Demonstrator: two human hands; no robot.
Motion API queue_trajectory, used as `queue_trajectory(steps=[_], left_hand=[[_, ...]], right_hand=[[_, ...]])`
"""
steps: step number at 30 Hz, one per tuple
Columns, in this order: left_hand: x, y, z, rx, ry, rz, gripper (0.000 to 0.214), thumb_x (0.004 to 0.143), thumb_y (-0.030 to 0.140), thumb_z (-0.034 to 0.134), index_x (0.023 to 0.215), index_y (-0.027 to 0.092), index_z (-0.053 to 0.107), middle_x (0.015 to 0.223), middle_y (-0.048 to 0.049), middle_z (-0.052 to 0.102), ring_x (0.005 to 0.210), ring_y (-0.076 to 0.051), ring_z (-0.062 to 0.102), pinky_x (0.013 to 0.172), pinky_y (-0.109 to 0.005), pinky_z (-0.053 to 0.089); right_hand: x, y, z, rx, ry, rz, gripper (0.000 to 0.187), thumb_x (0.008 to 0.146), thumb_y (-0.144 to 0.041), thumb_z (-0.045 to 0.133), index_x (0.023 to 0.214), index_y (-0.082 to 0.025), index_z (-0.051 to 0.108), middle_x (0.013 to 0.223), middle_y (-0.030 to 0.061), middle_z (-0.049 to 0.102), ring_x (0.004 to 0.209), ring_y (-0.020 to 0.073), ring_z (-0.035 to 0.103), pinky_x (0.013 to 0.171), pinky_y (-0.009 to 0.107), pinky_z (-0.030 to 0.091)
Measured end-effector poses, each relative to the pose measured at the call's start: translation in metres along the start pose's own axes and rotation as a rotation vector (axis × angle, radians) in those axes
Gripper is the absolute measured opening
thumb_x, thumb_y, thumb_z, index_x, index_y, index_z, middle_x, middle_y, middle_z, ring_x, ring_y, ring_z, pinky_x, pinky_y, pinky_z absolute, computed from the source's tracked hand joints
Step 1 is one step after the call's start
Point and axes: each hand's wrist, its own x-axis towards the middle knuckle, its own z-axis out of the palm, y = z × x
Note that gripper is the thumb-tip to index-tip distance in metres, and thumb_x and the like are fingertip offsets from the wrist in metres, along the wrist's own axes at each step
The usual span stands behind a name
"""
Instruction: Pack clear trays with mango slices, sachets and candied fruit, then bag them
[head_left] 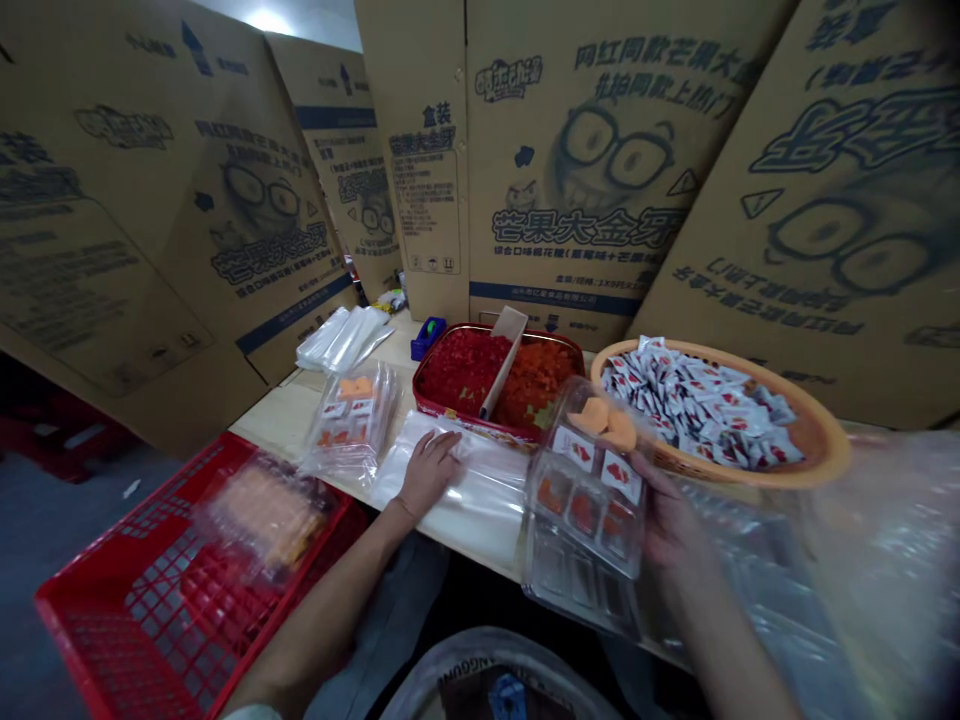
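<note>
My left hand [430, 468] lies with its fingers stretched out on a stack of clear plastic bags [480, 500] at the table's front edge. In my right hand [667, 515] is a clear plastic tray [592, 475], gripped by its right side and tilted. Orange pieces [604, 422] fill its top, two small printed sachets [575, 449] sit in the middle, and red-orange bits lie in the lower compartments. Below it an unfilled clear tray [577, 580] shows; whether my hand also holds that one I cannot tell. Bagged filled trays [352, 420] are stacked left of my left hand.
Behind my hands is a red box [424, 395] of red and orange bits, split by a cardboard divider [506, 355]. An orange basket [832, 455] of sachets stands right. A blue tape dispenser [427, 340], large cartons [555, 180] and a red crate [82, 590] surround the table.
</note>
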Motion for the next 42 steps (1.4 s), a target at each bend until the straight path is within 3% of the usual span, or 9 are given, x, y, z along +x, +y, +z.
queue_trajectory(steps=[4, 8, 13, 22, 26, 30, 34, 39, 42], left_hand=[[0.004, 0.009, -0.01, 0.145, -0.057, 0.091, 0.012, 0.08, 0.016, 0.044, 0.074, 0.016, 0.055, 0.127, -0.0141, 0.051, 0.123, -0.022, 0.041, 0.108, -0.048, 0.012], [0.018, 0.024, -0.022, 0.251, -0.146, 0.138, 0.013, 0.079, 0.014, 0.042, 0.084, 0.017, 0.053, 0.113, -0.0089, 0.06, 0.107, -0.017, 0.053, 0.108, -0.044, 0.016], [0.033, 0.029, -0.023, 0.365, -0.203, 0.041, 0.026, 0.078, 0.011, 0.044, 0.101, 0.019, 0.05, 0.1, -0.0072, 0.061, 0.095, -0.017, 0.055, 0.087, -0.033, 0.04], [0.037, 0.02, -0.013, 0.422, -0.33, -0.082, 0.028, 0.071, 0.023, 0.061, 0.097, 0.017, 0.052, 0.089, -0.0074, 0.062, 0.089, -0.023, 0.055, 0.082, -0.037, 0.036], [0.044, 0.024, -0.016, 0.344, -0.328, -0.098, 0.034, 0.069, 0.029, 0.064, 0.101, 0.021, 0.054, 0.094, -0.0055, 0.061, 0.089, -0.021, 0.055, 0.079, -0.032, 0.036], [0.047, 0.03, -0.02, 0.204, -0.311, -0.116, 0.024, 0.072, 0.044, 0.06, 0.078, 0.021, 0.061, 0.082, -0.0036, 0.061, 0.079, -0.019, 0.056, 0.071, -0.027, 0.037], [0.049, 0.038, -0.026, 0.007, -0.249, -0.161, 0.033, 0.08, 0.046, 0.047, 0.065, 0.02, 0.06, 0.071, -0.0016, 0.061, 0.073, -0.016, 0.056, 0.066, -0.024, 0.037], [0.05, 0.058, -0.034, -0.272, -0.102, -0.283, 0.037, 0.078, 0.049, 0.047, 0.063, 0.017, 0.059, 0.063, -0.0011, 0.061, 0.064, -0.014, 0.056, 0.062, -0.024, 0.039], [0.047, 0.071, -0.036, -0.415, -0.008, -0.342, 0.032, 0.072, 0.047, 0.056, 0.062, 0.017, 0.058, 0.062, -0.0003, 0.06, 0.063, -0.014, 0.054, 0.062, -0.024, 0.04]], right_hand=[[-0.01, -0.004, 0.004, 0.034, 0.019, 0.004, 0.017, 0.074, -0.013, 0.051, 0.08, -0.015, 0.067, 0.068, 0.0052, 0.071, 0.06, 0.0199, 0.066, 0.071, 0.039, 0.054], [-0.014, -0.007, 0.002, 0.059, 0.051, -0.018, 0.018, 0.075, -0.011, 0.05, 0.076, -0.015, 0.068, 0.068, 0.0064, 0.071, 0.06, 0.0194, 0.066, 0.071, 0.038, 0.054], [-0.012, -0.007, -0.004, 0.051, 0.009, -0.021, 0.016, 0.073, -0.014, 0.054, 0.08, -0.015, 0.069, 0.071, 0.0064, 0.071, 0.061, 0.0207, 0.067, 0.073, 0.041, 0.054], [-0.006, -0.011, -0.019, 0.03, -0.1, -0.077, 0.013, 0.071, -0.013, 0.057, 0.075, -0.016, 0.069, 0.07, 0.006, 0.071, 0.06, 0.0211, 0.067, 0.071, 0.041, 0.054], [-0.007, -0.013, -0.02, 0.026, -0.109, -0.073, 0.013, 0.072, -0.015, 0.056, 0.077, -0.015, 0.069, 0.071, 0.0072, 0.071, 0.061, 0.0212, 0.067, 0.069, 0.04, 0.055], [-0.006, -0.016, -0.02, 0.049, -0.055, -0.108, 0.014, 0.071, -0.013, 0.057, 0.079, -0.015, 0.069, 0.073, 0.0066, 0.072, 0.065, 0.0207, 0.067, 0.071, 0.04, 0.055], [-0.002, -0.022, -0.016, 0.083, -0.055, -0.224, 0.016, 0.073, -0.014, 0.056, 0.082, -0.016, 0.068, 0.07, 0.0048, 0.071, 0.064, 0.0201, 0.067, 0.073, 0.04, 0.054], [-0.005, -0.03, 0.016, 0.254, 0.007, -0.474, 0.021, 0.079, -0.013, 0.05, 0.093, -0.018, 0.065, 0.072, 0.0, 0.071, 0.066, 0.0145, 0.067, 0.077, 0.035, 0.054], [-0.007, -0.033, 0.042, 0.33, -0.065, -0.587, 0.022, 0.083, -0.016, 0.048, 0.1, -0.019, 0.062, 0.08, -0.0002, 0.071, 0.075, 0.013, 0.066, 0.08, 0.033, 0.053]])
